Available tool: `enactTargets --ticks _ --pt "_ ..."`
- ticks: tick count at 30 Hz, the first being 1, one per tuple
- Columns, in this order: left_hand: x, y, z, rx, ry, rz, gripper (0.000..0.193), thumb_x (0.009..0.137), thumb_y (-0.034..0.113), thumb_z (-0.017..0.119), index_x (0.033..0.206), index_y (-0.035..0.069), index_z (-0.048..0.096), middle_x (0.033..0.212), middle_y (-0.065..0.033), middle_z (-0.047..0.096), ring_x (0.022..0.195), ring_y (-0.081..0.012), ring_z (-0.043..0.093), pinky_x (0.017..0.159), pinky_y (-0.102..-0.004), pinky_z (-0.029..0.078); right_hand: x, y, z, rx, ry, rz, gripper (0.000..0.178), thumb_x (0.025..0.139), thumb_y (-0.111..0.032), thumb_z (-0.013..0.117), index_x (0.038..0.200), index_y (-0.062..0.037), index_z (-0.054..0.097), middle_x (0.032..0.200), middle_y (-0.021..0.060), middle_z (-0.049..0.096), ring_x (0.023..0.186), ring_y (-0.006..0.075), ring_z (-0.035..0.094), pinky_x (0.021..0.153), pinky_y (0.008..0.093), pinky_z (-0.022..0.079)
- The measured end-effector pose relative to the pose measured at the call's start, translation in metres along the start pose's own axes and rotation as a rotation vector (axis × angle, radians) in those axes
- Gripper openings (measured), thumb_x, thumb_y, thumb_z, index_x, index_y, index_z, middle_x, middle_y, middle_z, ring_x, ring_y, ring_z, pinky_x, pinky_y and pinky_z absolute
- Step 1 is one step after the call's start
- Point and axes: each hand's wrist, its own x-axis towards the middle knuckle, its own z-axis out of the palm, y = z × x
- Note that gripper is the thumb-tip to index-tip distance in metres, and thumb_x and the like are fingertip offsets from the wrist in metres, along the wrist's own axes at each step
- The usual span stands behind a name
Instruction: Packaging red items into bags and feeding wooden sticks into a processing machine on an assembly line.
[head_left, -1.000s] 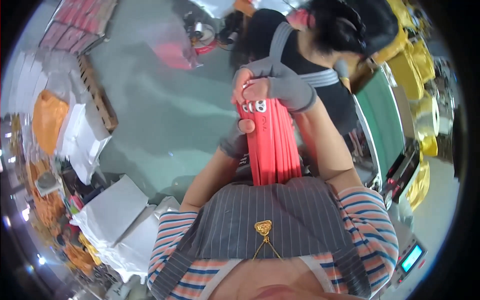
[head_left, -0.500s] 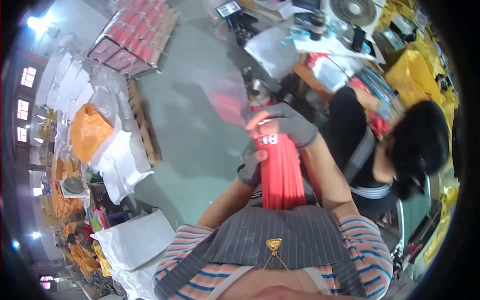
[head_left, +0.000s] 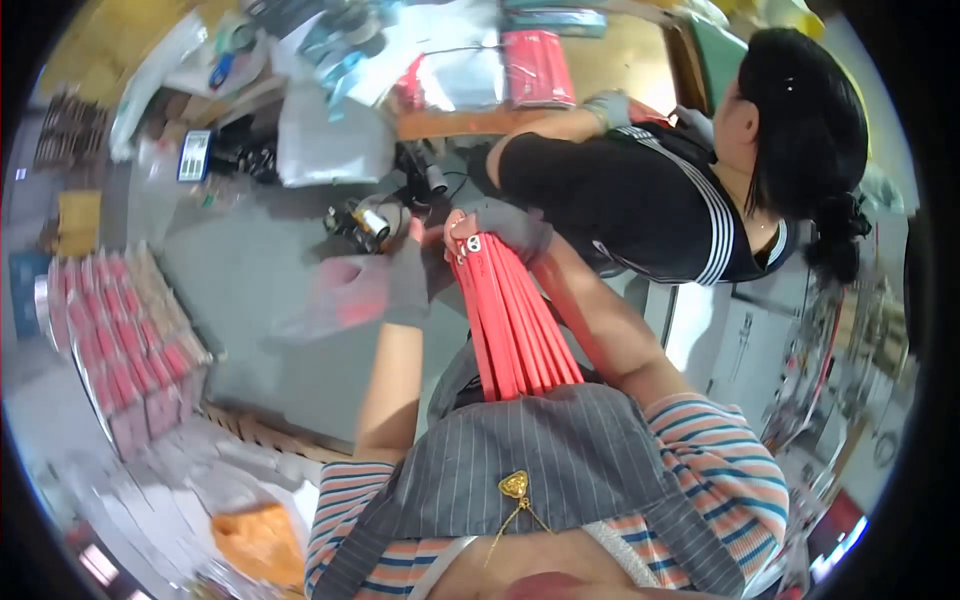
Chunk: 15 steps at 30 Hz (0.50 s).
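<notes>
A stack of long, flat red packets [head_left: 515, 325] stands upright against the front of my striped apron, fanned apart, with a white mark at its far end. My right hand [head_left: 495, 232], in a grey fingerless glove, is closed around that far end. My left hand [head_left: 412, 268], gloved the same way, is just left of the stack's top, its fingers blurred and partly hidden. Beside that hand hangs a clear plastic bag [head_left: 335, 292] with a reddish tint. I cannot make out whether the left fingers grip the bag or touch the packets.
A co-worker [head_left: 640, 200] in black leans over a bench to my right, where a red pack [head_left: 538, 68] lies. Ahead are a small machine [head_left: 362, 228] and a grey-white sheet [head_left: 335, 140]. A rack of red goods [head_left: 125, 340] and an orange sack [head_left: 258, 540] stand left.
My view has swung to the right. The packets now fan apart more, and my left hand has come up from the stack's side toward its top. The right hand still holds the far end.
</notes>
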Motion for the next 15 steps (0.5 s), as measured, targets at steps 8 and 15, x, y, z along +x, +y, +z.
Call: enactTargets --ticks 8,15 --pt "0.138 0.068 0.076 0.656 0.093 0.275 0.026 0.091 0.029 0.057 0.102 0.005 0.062 0.088 -0.0049 0.065 0.075 -0.0132 0.061 0.065 -0.0257 0.049 0.019 0.043 -0.073 0.166 0.142 -0.067 0.023 0.083 -0.024 0.054 0.080 -0.0011 0.054 0.074 0.0104 0.057 0.069 0.0211 0.057 0.072 0.0343 0.047" --pt "0.336 0.050 0.132 1.089 -0.148 0.548 0.030 0.083 0.029 0.058 0.088 0.000 0.067 0.073 -0.0078 0.066 0.068 -0.0153 0.060 0.064 -0.0288 0.048 0.026 0.194 -0.168 0.409 0.452 -0.142 0.021 0.081 -0.022 0.058 0.076 -0.0017 0.059 0.076 0.0119 0.057 0.076 0.0252 0.059 0.079 0.0386 0.047"
